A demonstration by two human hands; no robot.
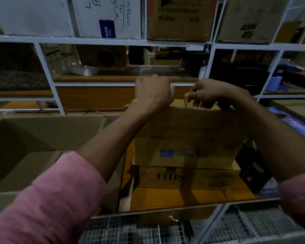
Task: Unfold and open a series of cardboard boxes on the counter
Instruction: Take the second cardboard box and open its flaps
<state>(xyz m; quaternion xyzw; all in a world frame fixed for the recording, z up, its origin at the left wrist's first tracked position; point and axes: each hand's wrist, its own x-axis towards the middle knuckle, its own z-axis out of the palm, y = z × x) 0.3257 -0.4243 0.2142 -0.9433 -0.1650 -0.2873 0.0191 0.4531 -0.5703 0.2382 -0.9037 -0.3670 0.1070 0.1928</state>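
Both hands reach forward to the top of a cardboard box [188,138] that stands on the wooden counter [174,196]. The left hand [152,93] is curled into a fist over the far left corner of the box top; its fingers fold away from the camera, so what they clasp behind the near flap cannot be told for sure, though it looks like the box's far edge. The right hand [209,93] sits just to the right of it, fingertips bent downward and pinching the ragged upper edge of the near flap [201,118], which stands upright below both hands. Beneath the grip, the box front carries a blue printed logo [181,153]. Under that box lies a second, flatter box [188,178] with dark lettering, resting on the counter. To the left of the gripping hands, near the left forearm in its pink sleeve [56,196], stands a large open box [42,138] with its flaps up. Beyond the hands runs a white metal shelf frame [95,40], with more cartons [180,18] stacked above. Below the counter edge, wire mesh [139,229] shows.
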